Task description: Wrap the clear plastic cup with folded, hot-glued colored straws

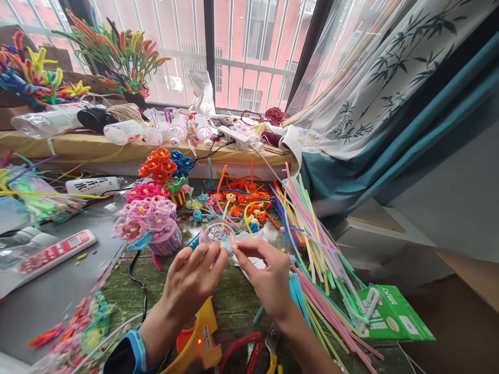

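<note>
Centrally, pastel piece [226, 243]: held above the wooden table [156, 284].
Left hand [192, 278]: curled closed on it.
Right hand [270, 275]: pinched tight on its edge.
Yellow glue gun [197, 344]: seen nearer the camera.

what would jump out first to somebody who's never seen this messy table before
Probably the pink flowers beyond the left hand, with the orange flowers behind them. The fan of pastel stems to the right of the right hand likely comes next. Then perhaps the yellow glue gun, its red light lit, in the foreground between the forearms.
</note>
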Demonstrator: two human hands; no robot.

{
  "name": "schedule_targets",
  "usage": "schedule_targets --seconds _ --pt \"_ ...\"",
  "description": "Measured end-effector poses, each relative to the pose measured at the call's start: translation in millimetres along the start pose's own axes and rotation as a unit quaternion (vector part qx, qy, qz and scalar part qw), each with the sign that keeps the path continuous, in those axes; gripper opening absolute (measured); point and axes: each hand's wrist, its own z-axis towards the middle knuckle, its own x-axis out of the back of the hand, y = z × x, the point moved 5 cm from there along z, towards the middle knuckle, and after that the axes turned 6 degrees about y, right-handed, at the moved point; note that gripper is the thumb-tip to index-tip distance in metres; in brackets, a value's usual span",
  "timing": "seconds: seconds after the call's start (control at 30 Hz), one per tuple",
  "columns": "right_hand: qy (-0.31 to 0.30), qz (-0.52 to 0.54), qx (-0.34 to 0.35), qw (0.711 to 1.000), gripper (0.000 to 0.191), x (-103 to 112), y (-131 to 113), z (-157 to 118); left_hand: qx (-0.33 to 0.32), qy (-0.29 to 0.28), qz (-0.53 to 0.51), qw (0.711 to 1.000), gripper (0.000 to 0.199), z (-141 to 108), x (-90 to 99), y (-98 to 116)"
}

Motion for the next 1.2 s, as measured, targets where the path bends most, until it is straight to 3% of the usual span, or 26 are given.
schedule_targets --seconds 0.67,0.9,1.2 --pt "0.059 0.163 -0.144 0.974 0.012 -8 19 -9 0.006 0.032 0.017 0.999 0.020 -4 1.9 6" --pt "0.075 0.211 -0.159 0.962 0.016 -9 19 -9 -0.005 0.035 0.004 0.999 0.017 -5 8.6 6" --pt "0.040 0.288 -0.252 0.923 0.027 -16 22 -8 -0.006 0.079 -0.001 0.997 0.023 -5 19.4 4"
